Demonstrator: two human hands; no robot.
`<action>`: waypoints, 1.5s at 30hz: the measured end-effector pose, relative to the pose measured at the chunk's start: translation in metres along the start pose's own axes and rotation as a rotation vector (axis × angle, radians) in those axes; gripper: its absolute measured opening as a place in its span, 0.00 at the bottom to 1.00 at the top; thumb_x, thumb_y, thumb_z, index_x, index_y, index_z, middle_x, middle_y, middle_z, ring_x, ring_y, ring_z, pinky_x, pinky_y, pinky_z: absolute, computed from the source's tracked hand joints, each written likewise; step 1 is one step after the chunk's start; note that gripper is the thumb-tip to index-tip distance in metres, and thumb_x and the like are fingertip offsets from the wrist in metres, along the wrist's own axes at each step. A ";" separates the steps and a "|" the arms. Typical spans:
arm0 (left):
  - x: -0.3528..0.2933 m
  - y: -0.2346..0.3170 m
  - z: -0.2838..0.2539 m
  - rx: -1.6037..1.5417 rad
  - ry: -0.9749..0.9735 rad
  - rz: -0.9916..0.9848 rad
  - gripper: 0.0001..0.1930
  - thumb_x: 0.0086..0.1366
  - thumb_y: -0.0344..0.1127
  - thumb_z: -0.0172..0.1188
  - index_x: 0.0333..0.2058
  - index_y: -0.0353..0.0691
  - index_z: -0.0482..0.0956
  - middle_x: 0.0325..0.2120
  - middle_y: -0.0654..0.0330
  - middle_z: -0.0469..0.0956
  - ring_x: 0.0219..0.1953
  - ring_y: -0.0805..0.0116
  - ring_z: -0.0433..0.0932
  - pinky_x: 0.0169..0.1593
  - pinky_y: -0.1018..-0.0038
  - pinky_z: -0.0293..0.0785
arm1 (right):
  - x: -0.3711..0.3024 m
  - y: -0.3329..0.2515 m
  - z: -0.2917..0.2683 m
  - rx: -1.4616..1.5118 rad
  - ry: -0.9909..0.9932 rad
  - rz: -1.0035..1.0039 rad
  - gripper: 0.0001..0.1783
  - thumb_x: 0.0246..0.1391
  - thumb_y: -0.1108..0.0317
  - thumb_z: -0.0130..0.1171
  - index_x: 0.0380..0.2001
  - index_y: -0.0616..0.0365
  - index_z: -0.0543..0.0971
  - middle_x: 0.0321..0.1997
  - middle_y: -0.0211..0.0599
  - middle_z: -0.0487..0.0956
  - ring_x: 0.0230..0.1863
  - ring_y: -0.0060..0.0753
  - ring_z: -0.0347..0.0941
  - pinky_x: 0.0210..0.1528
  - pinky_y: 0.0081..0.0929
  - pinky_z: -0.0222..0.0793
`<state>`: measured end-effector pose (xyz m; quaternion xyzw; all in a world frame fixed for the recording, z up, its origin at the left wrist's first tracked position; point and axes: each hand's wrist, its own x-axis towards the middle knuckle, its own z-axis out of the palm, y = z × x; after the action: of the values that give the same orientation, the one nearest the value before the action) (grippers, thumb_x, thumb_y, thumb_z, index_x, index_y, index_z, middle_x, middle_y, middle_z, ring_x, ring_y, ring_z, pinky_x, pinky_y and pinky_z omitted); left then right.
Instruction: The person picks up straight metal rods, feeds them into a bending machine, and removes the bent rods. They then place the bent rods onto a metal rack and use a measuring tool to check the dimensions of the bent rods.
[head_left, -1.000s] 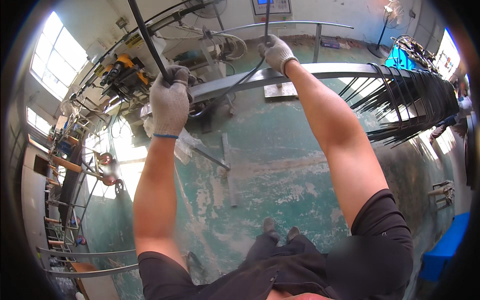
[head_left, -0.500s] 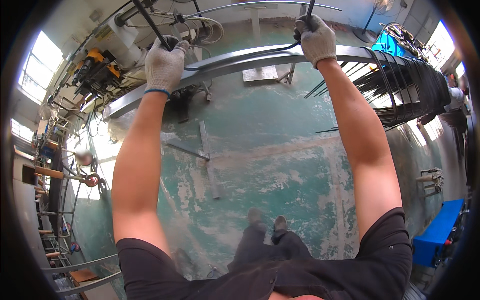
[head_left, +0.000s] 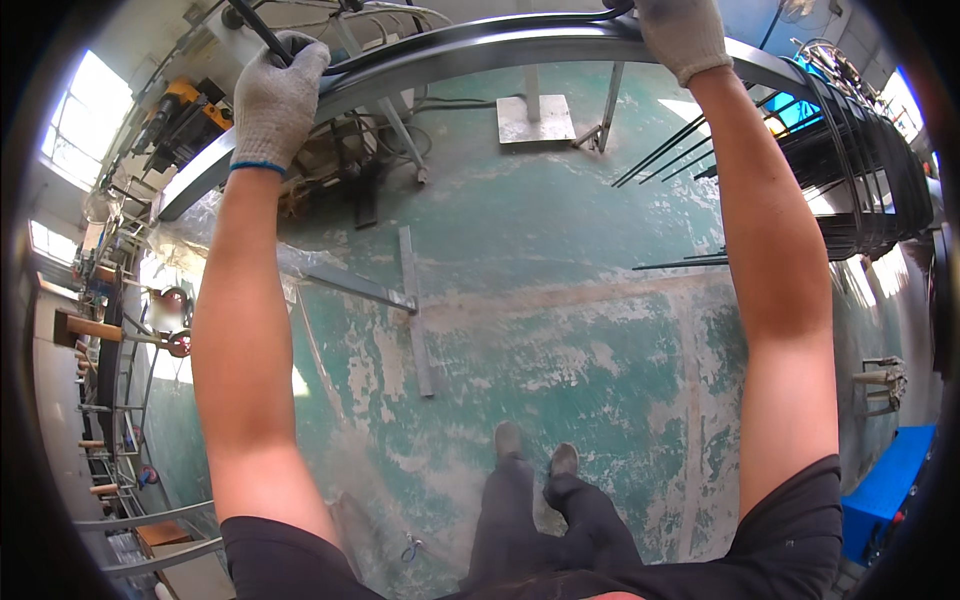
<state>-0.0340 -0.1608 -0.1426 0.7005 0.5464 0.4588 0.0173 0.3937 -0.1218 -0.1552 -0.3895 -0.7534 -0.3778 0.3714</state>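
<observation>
Gloved in pale knit, the person's left hand [head_left: 280, 100] is closed around a long black rod [head_left: 420, 42], the fingers curled in and the thumb pressed near its side; part of the rod sticks out above that fist toward the upper left. The right hand [head_left: 685, 35], gloved too, is cut off by the top edge of the head view, so I cannot tell how far its fingers are closed or whether they grip anything; the rod curls upward just beside it. Between the two hands the rod's middle stretch runs along the upper side of a grey metal beam [head_left: 490, 60], which looks bowed through this lens. Both arms reach well forward, out of dark short sleeves.

Over to the right, a thick bunch of black rods [head_left: 905, 165] hangs at the beam's end, some with their tips poking out behind the right forearm. A yellow and black machine [head_left: 180, 100] stands off to the left, and past the beam a pale metal plate [head_left: 515, 122] sits on the worn green floor [head_left: 560, 350]. Nearer the person lies a metal bar [head_left: 415, 345], with another meeting it. At lower right I see a blue box [head_left: 885, 490].
</observation>
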 end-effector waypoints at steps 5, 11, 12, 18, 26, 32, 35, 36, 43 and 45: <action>-0.003 -0.009 0.003 -0.024 0.073 0.061 0.14 0.69 0.45 0.67 0.39 0.39 0.87 0.26 0.65 0.79 0.32 0.74 0.76 0.44 0.72 0.75 | 0.003 0.001 -0.003 -0.132 -0.044 -0.108 0.11 0.45 0.64 0.69 0.32 0.55 0.81 0.38 0.46 0.77 0.49 0.52 0.74 0.54 0.47 0.72; 0.002 -0.010 -0.003 0.034 0.002 0.023 0.12 0.72 0.43 0.66 0.42 0.39 0.87 0.34 0.66 0.85 0.40 0.77 0.79 0.51 0.76 0.75 | -0.002 0.003 -0.002 -0.218 0.052 -0.224 0.17 0.46 0.59 0.69 0.36 0.57 0.80 0.41 0.48 0.78 0.50 0.56 0.74 0.54 0.51 0.71; 0.000 -0.003 -0.004 0.036 0.000 0.009 0.12 0.71 0.43 0.66 0.42 0.39 0.88 0.34 0.67 0.85 0.39 0.77 0.79 0.50 0.76 0.74 | -0.004 0.005 -0.002 -0.195 0.110 -0.251 0.17 0.47 0.59 0.69 0.37 0.58 0.79 0.41 0.49 0.78 0.50 0.56 0.74 0.54 0.51 0.71; 0.009 -0.027 -0.005 -0.078 0.004 0.058 0.12 0.71 0.45 0.67 0.42 0.42 0.88 0.34 0.69 0.84 0.38 0.79 0.78 0.48 0.78 0.74 | -0.003 0.015 0.011 -0.183 0.088 -0.199 0.14 0.53 0.60 0.67 0.38 0.58 0.80 0.40 0.50 0.79 0.46 0.56 0.78 0.53 0.50 0.74; 0.005 -0.017 -0.005 0.030 0.013 0.001 0.14 0.71 0.47 0.66 0.42 0.44 0.89 0.33 0.68 0.84 0.38 0.77 0.79 0.48 0.77 0.75 | 0.003 -0.014 -0.002 0.939 -0.031 0.753 0.18 0.73 0.55 0.55 0.43 0.60 0.84 0.37 0.41 0.87 0.39 0.38 0.85 0.46 0.38 0.81; 0.011 -0.022 -0.007 -0.022 -0.023 0.040 0.14 0.72 0.48 0.66 0.43 0.44 0.89 0.34 0.68 0.84 0.38 0.77 0.79 0.47 0.77 0.75 | -0.001 -0.005 -0.006 0.806 -0.111 0.639 0.21 0.74 0.54 0.52 0.41 0.60 0.85 0.36 0.42 0.87 0.38 0.38 0.85 0.47 0.37 0.81; 0.006 -0.016 -0.001 -0.043 -0.004 0.031 0.14 0.72 0.47 0.66 0.43 0.42 0.89 0.34 0.68 0.84 0.38 0.78 0.78 0.47 0.77 0.75 | -0.002 -0.003 -0.004 0.828 -0.146 0.682 0.22 0.75 0.53 0.50 0.42 0.60 0.84 0.38 0.42 0.87 0.40 0.37 0.85 0.48 0.37 0.81; 0.006 -0.017 -0.002 -0.049 -0.001 0.038 0.14 0.72 0.46 0.66 0.43 0.42 0.88 0.34 0.68 0.84 0.38 0.78 0.78 0.47 0.77 0.75 | 0.000 -0.004 -0.003 0.857 -0.164 0.714 0.22 0.76 0.53 0.49 0.43 0.59 0.84 0.38 0.42 0.87 0.41 0.37 0.85 0.49 0.37 0.81; 0.011 -0.020 -0.003 -0.074 -0.031 0.022 0.12 0.72 0.44 0.67 0.42 0.41 0.88 0.33 0.69 0.83 0.37 0.79 0.78 0.47 0.78 0.75 | -0.003 0.024 0.020 0.885 -0.201 0.521 0.17 0.78 0.59 0.48 0.54 0.57 0.80 0.44 0.39 0.85 0.45 0.35 0.83 0.51 0.36 0.82; 0.012 -0.025 -0.003 -0.117 -0.040 0.039 0.12 0.72 0.44 0.67 0.42 0.41 0.88 0.33 0.69 0.83 0.37 0.79 0.78 0.47 0.78 0.75 | -0.001 0.015 0.013 0.778 -0.208 0.558 0.16 0.78 0.60 0.48 0.55 0.57 0.79 0.44 0.38 0.85 0.45 0.35 0.83 0.51 0.35 0.82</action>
<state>-0.0549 -0.1426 -0.1469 0.7177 0.5044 0.4763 0.0602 0.4037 -0.1045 -0.1573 -0.4447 -0.7385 0.0866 0.4994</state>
